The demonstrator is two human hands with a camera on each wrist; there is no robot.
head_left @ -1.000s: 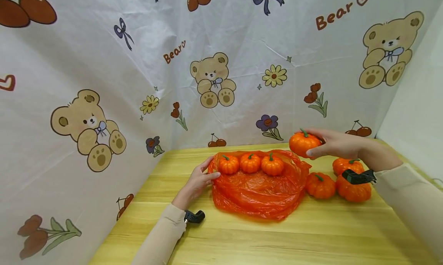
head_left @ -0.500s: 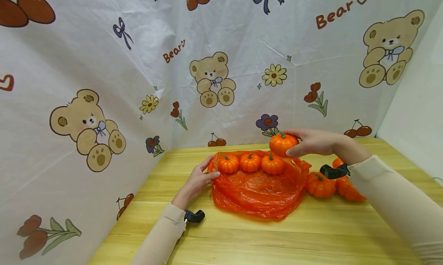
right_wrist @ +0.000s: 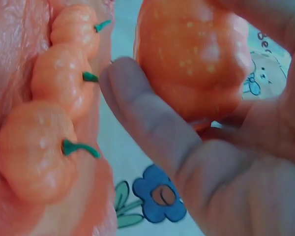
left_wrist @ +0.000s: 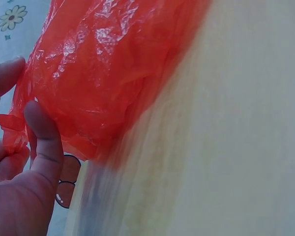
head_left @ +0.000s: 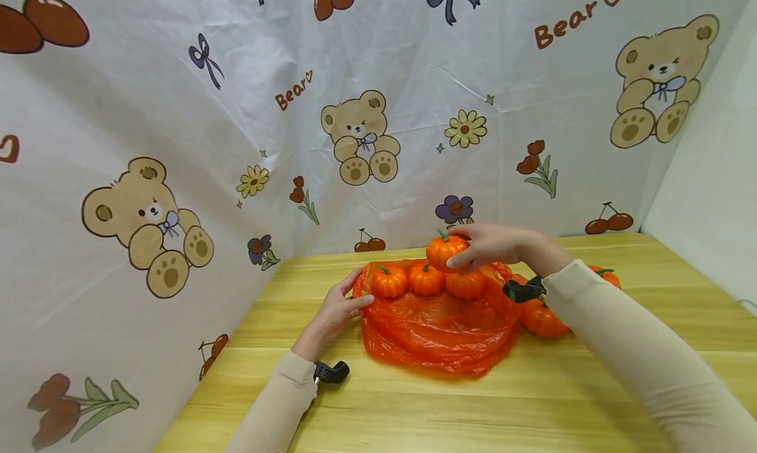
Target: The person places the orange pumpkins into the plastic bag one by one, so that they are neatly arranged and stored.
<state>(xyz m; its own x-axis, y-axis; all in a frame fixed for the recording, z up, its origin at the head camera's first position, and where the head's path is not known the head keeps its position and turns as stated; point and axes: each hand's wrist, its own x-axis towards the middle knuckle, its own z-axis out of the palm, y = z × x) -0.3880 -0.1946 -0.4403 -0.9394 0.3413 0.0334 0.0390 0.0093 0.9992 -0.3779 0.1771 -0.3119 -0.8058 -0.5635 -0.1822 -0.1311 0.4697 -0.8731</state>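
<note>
- The left hand grasps the left edge of a red plastic bag, film caught between thumb and fingers, presumably to steady the limp rim and keep the mouth spread.
- The bag lies on the wood-grain worktop, its mouth wide.
- Along the bag's far side, 3 mini pumpkins sit in 1 row, green stems up; this close spacing seems to leave the nearer part of the bag free.
- Above the row's right half, a raised pumpkin is in the grasp of the right hand, held by its sides, likely so that the stem stays up and the underside free.
- Right of the bag, 2 loose pumpkins show, partly hidden by the right sleeve.
</note>
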